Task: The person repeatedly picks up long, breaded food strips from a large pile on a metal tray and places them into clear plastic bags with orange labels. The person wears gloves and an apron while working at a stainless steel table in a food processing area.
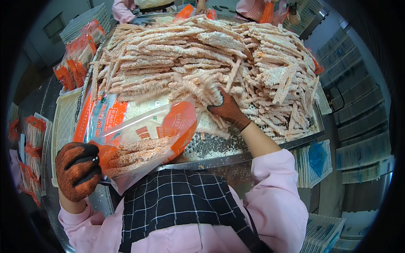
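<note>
My left hand (78,171), in an orange and black work glove, grips the closed-looking lower end of a clear and orange printed plastic bag (182,121). Several crumb-coated strips (139,154) lie inside that bag, near my hand. In an orange-brown glove, my right hand (230,110) is closed around a few coated strips (208,91), blurred by motion. It is at the front of a large heap of similar strips (177,47). The heap lies on a metal-edged table (218,161) strewn with loose pale crumbs. My right fingertips are partly hidden.
Flat printed bags (101,117) lie at the table's left side. Filled bags (79,60) stand beyond the left edge, above a cream plastic crate (67,117). Co-workers' hands and sleeves (123,11) are at the far side. Stacked trays (311,164) stand at right.
</note>
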A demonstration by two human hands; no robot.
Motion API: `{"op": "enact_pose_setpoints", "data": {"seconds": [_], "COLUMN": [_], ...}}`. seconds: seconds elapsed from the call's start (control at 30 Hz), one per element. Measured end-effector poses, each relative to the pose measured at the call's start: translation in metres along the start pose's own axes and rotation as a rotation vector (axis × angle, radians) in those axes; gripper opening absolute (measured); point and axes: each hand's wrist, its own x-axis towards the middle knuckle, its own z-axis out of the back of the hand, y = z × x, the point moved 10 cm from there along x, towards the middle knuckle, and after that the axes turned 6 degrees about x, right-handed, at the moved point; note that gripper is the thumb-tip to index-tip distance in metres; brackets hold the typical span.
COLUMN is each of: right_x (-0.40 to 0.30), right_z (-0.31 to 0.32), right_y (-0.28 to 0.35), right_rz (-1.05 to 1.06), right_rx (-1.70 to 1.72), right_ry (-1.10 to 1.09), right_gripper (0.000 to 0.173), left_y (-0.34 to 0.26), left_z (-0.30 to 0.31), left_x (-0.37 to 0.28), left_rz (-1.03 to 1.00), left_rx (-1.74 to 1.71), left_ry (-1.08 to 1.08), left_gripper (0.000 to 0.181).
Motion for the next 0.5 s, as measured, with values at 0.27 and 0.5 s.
{"op": "enact_pose_setpoints", "data": {"seconds": [0.27,0.5], "right_x": [0.008,-0.041], "right_z": [0.076,-0.02], "right_y": [0.194,0.319], "right_rz": [0.555,0.995], "right_rx": [0.838,0.356], "right_ry": [-0.076,0.521], "right_gripper": [0.048,0.043], "left_y": [0.012,0.034], "left_z": [-0.01,-0.003], "left_x": [0.01,0.031], "left_rz": [-0.098,-0.041], "left_rx": [-0.023,-0.211], "left_ry": [-0.014,-0.17], "left_gripper": [0.019,0.03]}}
